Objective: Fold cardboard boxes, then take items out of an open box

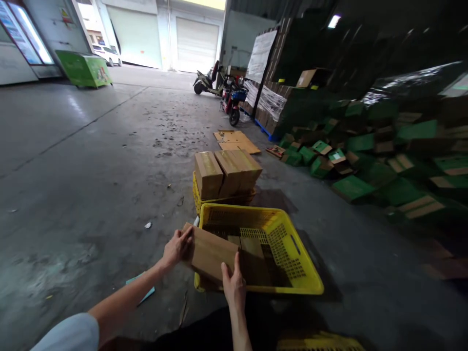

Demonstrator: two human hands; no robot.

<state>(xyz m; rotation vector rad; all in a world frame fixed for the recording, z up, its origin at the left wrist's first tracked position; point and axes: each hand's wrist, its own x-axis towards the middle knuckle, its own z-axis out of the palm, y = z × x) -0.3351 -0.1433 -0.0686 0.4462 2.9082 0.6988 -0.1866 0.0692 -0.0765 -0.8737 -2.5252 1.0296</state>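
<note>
A brown cardboard box (pixel 212 252) is gripped between my two hands, tilted over the left side of a yellow plastic crate (pixel 307 258). My left hand (pixel 177 247) clasps its far left end. At its near right end, my right hand (pixel 233 280) presses with thumb and fingers. Inside the crate lies another cardboard box (pixel 254 256), partly covered by the held one. Just beyond, two taped cardboard boxes (pixel 237 168) sit in a second yellow crate (pixel 197 192).
Green and brown cartons (pixel 353 187) lie heaped on the right. Flattened cardboard (pixel 237 141) rests on the floor ahead, near parked scooters (pixel 234 100) and a wrapped pallet stack (pixel 270 102). Another yellow crate (pixel 321 342) shows at the bottom edge. A green bin (pixel 84 69) stands far left.
</note>
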